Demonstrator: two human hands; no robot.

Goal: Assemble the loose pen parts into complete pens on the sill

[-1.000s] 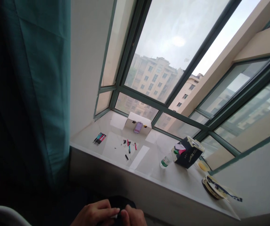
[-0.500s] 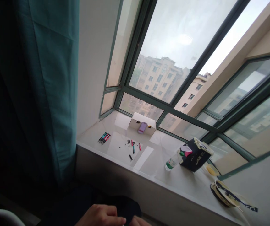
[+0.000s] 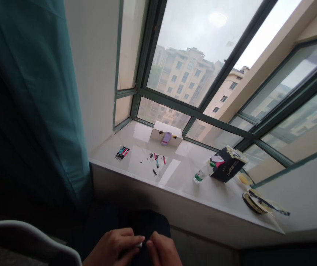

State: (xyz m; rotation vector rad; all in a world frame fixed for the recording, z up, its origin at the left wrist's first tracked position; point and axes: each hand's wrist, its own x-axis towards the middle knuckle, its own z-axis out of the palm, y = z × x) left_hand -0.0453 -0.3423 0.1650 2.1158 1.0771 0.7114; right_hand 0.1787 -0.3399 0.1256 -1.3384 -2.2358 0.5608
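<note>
My left hand (image 3: 114,246) is low in the view, over my dark-clad lap. Its thumb and fingers pinch a small white piece (image 3: 139,244), mostly hidden, whose kind I cannot make out. Just to the right is my right hand (image 3: 164,250), fingers pressed together, a small gap from the left fingertips. Whether anything is in it does not show. Beyond both hands, on the white window sill (image 3: 186,186), lie pen parts (image 3: 157,162) in black, red and teal. Left of them, several assembled pens (image 3: 122,153) lie side by side.
A white box (image 3: 157,133) with a purple object (image 3: 166,138) stands by the window. To the right are a plastic bottle (image 3: 199,176), a dark carton (image 3: 227,166) and a round black-and-cream item (image 3: 255,202). A teal curtain (image 3: 64,147) and chair rail (image 3: 31,227) are at left.
My view has tilted down, so both hands show more fully and the sill's things sit higher. The white piece in my left hand shows more clearly. Things on the sill appear unmoved.
</note>
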